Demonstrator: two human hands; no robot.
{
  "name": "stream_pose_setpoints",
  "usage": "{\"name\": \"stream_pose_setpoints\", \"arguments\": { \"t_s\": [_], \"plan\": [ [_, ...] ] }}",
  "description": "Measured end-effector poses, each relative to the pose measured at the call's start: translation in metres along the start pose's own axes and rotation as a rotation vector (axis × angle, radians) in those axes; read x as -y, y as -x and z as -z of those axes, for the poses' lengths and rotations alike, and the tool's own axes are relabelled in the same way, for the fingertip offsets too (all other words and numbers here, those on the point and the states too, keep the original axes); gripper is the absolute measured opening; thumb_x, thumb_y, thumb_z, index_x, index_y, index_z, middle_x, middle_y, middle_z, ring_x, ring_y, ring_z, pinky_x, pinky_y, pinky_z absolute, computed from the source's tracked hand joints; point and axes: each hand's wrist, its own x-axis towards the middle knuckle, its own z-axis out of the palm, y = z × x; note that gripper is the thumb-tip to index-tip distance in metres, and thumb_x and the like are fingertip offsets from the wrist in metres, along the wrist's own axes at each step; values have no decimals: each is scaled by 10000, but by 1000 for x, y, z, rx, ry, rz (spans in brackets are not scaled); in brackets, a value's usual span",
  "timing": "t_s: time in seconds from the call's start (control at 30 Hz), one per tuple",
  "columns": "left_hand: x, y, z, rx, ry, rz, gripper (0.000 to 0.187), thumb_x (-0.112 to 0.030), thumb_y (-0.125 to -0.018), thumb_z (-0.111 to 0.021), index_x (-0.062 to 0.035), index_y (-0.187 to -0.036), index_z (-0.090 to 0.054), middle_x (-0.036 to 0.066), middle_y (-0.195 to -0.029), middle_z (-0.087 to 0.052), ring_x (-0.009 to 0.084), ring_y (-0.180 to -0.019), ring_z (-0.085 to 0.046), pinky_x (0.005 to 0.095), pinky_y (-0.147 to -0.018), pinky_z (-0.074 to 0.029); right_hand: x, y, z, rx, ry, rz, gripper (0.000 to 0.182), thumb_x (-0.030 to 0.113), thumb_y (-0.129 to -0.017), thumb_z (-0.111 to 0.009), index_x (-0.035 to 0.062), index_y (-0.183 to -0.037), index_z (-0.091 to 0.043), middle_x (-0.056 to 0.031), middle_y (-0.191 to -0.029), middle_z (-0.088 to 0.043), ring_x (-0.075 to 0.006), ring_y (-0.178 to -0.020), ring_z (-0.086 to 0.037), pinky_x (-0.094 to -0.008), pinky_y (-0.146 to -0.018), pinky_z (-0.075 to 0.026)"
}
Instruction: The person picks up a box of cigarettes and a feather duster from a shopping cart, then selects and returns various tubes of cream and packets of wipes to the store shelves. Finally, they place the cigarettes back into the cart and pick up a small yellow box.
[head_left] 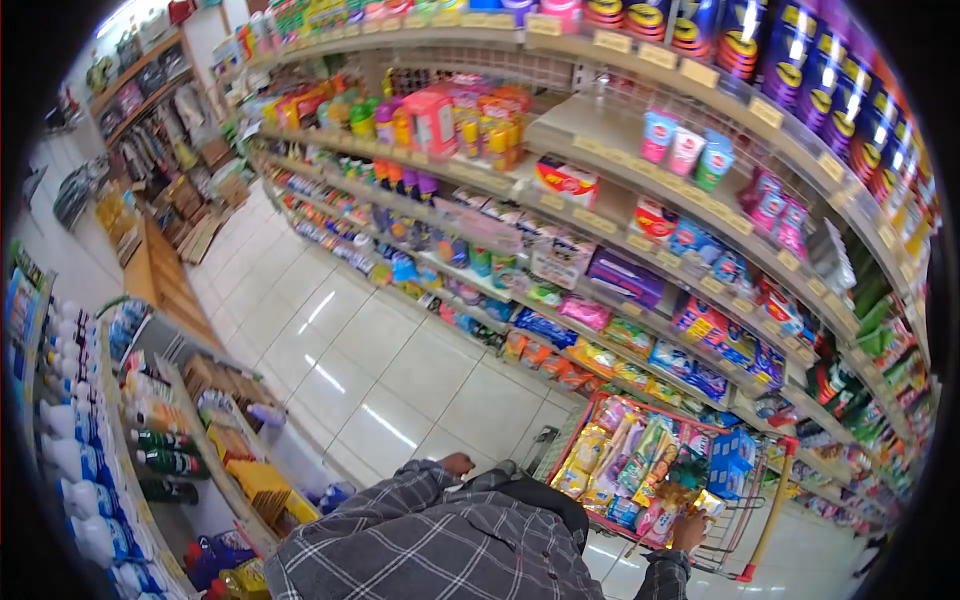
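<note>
My right hand point(688, 530) is at the near side of a shopping cart point(792, 470), its fingers closed round a small yellow and white packet point(710, 502). The cart holds several colourful packets point(630, 455) and some blue boxes point(733, 462). My left hand point(457, 464) is away from the cart, low in front of my body at the end of a checked sleeve. Its fingers look curled, but they are too small to tell whether anything is in them.
Tall shelves point(590, 215) of packaged goods run along the right side, close behind the cart. A lower shelf point(175, 400) with bottles stands at the left. Between them lies a tiled floor point(350, 340). Boxes point(183, 200) and a wooden panel point(165, 275) are at the far left.
</note>
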Motion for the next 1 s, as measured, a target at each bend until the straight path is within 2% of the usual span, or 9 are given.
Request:
{"name": "stream_pose_setpoints", "arguments": {
  "t_s": [0.07, 0.33, 0.43, 0.53, 0.67, 0.7, 0.77, 0.97, 1.0],
  "plan": [
    [-21, 23, 14, -164, 190, 86, 432, -363, -834, -555, 54, -812, -663, 204, -757, -663, 323, -661, -638, 429, -639, -508, 8, -1, -4, -14, 15, 13, 523, 317, -820, -632, 38, -1220, -441, -182, -1237, -535, -369, -1047, -592, -535, -818, -479],
    [28, 77, 22, -102, -171, 5, 454, -435, -799, -576, -24, -948, -699, 189, -899, -685, 341, -858, -649, 433, -763, -502, -31, -27, -51, -60, -227, 177, 446, 189, -806, -625, -22, -1177, -495, -251, -974, -644, -432, -906, -625, -508, -746, -500],
    [81, 71, 7, -46, -304, -158, 429, -418, -808, -599, -41, -984, -701, 200, -955, -674, 342, -915, -637, 430, -803, -492, -24, -19, -55, -200, -325, 39, 418, 314, -791, -682, -40, -987, -578, -231, -882, -671, -415, -830, -643, -493, -693, -491],
    [92, 77, 16, 92, -409, -148, 423, -401, -834, -576, -39, -1022, -684, 190, -982, -671, 335, -934, -633, 429, -813, -490, 17, 22, -10, -40, -1074, 9, 554, 509, -857, -625, 5, -1085, -650, -144, -905, -688, -247, -794, -639, -411, -651, -494],
    [71, 68, 30, 169, -384, -17, 416, -378, -867, -545, -36, -1072, -663, 176, -1019, -666, 326, -959, -628, 426, -827, -488, -8, 18, -51, 42, -844, -191, 638, 503, -854, -584, 10, -1257, -556, -206, -1086, -659, -372, -1066, -601, -432, -890, -470],
    [65, 61, 35, 180, -393, -7, 415, -373, -876, -537, -35, -1085, -657, 173, -1028, -665, 324, -965, -627, 426, -831, -487, 30, 46, 13, -116, -723, -241, 545, 425, -848, -604, 2, -1191, -590, -232, -1029, -663, -387, -1005, -617, -435, -841, -487],
    [49, 48, 47, 198, -433, -46, 412, -361, -892, -522, -34, -1110, -646, 166, -1046, -662, 319, -978, -625, 425, -838, -486, 22, 42, -27, -159, -664, -282, 346, 294, -816, -638, 65, -1075, -635, -199, -1005, -666, -390, -956, -627, -448, -820, -495],
    [-33, -12, 71, 83, -574, -409, 408, -327, -943, -475, -30, -1186, -614, 145, -1100, -655, 306, -1016, -618, 421, -859, -482, 17, 72, -28, -270, -879, -188, 319, 220, -811, -660, 9, -1047, -615, -196, -1009, -652, -358, -959, -630, -401, -836, -488],
    [-75, -12, 66, 61, -145, -157, 359, -285, -944, -486, -31, -1164, -614, 125, -1026, -663, 254, -915, -632, 374, -769, -487, 15, 73, -27, -268, -944, -203, 319, 224, -813, -660, 6, -1042, -615, -201, -1001, -650, -354, -952, -632, -395, -830, -490]
  ]
}}
